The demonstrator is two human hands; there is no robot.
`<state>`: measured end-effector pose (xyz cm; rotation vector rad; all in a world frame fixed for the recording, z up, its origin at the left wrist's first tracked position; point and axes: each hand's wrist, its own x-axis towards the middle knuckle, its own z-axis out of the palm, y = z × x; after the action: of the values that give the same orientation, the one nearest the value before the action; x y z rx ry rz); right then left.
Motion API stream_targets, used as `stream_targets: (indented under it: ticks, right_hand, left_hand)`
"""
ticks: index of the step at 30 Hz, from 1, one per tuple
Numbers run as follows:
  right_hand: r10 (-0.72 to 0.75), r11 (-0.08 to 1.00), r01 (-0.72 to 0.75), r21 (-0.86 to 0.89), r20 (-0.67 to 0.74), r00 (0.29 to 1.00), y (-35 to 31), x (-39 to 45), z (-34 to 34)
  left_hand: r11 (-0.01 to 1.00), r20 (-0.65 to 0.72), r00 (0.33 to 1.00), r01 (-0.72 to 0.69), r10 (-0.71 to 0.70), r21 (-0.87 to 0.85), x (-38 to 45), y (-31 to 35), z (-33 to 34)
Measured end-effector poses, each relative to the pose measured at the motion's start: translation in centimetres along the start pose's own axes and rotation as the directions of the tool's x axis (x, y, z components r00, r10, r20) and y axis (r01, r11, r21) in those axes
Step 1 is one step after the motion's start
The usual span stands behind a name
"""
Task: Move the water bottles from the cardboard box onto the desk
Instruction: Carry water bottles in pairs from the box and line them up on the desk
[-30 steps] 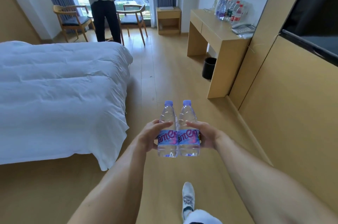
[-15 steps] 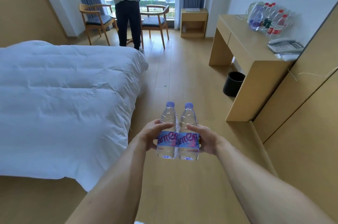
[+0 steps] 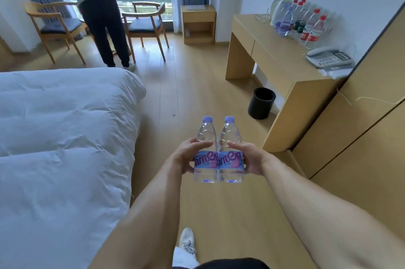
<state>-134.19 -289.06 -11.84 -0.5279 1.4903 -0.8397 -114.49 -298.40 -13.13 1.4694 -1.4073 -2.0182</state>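
Purple-capped, two water bottles (image 3: 218,150) carried upright side by side, touching, caps up and away, long axes near vertical. Held mid-air over the floor, near centre, between bed and desk. Gripped by left hand (image 3: 186,156) and right hand (image 3: 252,156), fingers curled round the labels, thumbs across the shoulders. Partly done, judging by bottles on desk (image 3: 278,58) at far right; these two not yet set down. Cardboard box out of view.
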Motion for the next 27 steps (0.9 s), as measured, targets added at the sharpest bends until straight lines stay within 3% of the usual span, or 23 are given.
stream_targets:
  ticks: [4,15,27]
  right_hand:
    - [-0.010,0.999,0.012,0.032,-0.048,0.999,-5.4,5.0,0.4]
    - [0.035,0.993,-0.022,0.113,-0.111,0.993,-15.4,16.3,-1.2]
    - [0.046,0.991,-0.046,0.125,0.001,0.999,-28.4,34.0,-7.3]
  left_hand:
    - [0.999,0.073,0.997,0.008,-0.011,0.036,6.1,5.0,-3.2]
    - [0.998,0.118,0.993,0.017,-0.024,0.056,19.5,14.3,-7.1]
    - [0.998,0.008,0.999,0.038,-0.039,0.045,36.2,26.5,-9.5]
